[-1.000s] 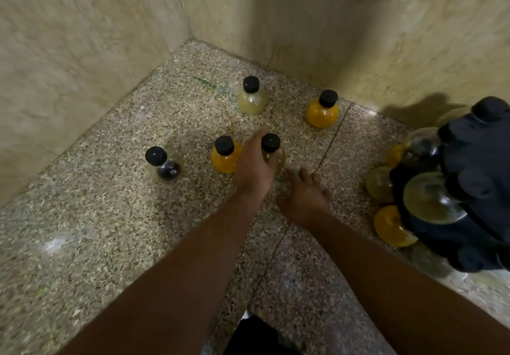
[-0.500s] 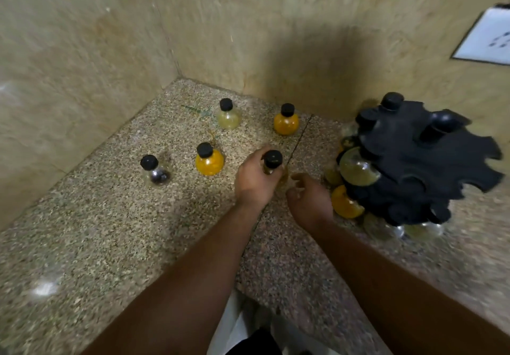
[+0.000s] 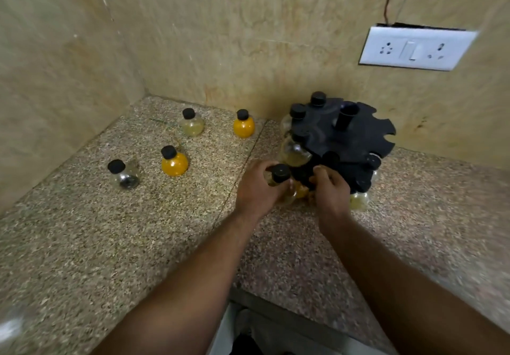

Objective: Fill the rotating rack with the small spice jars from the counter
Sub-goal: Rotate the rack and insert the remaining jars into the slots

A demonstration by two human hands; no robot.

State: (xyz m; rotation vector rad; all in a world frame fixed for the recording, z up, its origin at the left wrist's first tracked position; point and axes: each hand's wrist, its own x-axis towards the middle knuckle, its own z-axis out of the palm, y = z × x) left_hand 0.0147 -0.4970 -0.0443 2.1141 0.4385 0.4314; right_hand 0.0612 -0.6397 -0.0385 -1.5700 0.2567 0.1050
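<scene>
Four small jars stand loose on the speckled counter (image 3: 82, 244), all to the left of the black rotating rack (image 3: 342, 136). Nearest the rack is an orange-filled jar (image 3: 243, 127) by the back wall; left of it sits a pale yellow jar (image 3: 193, 125). Farther from the rack and toward the counter's front edge stands a second orange jar (image 3: 174, 162), and farthest left is a mostly clear jar with something dark at its bottom (image 3: 123, 176). All four wear black caps and stand upright, well apart from one another.

The left hand (image 3: 258, 190) is wrapped around a fifth jar (image 3: 278, 179), black cap up, held just in front of the rack's lower left side. The right hand (image 3: 329, 189) is at the rack's front edge with its fingers curled against the black plastic; whether it actually clasps the rack cannot be told.

Several jars already hang in the rack, among them a large pale one (image 3: 294, 151) on the left side and a yellowish one (image 3: 358, 201) low at the right of the right hand. Some notches on the rack's far right rim are unfilled. A white switch plate (image 3: 414, 49) is on the wall above and right of the rack.
</scene>
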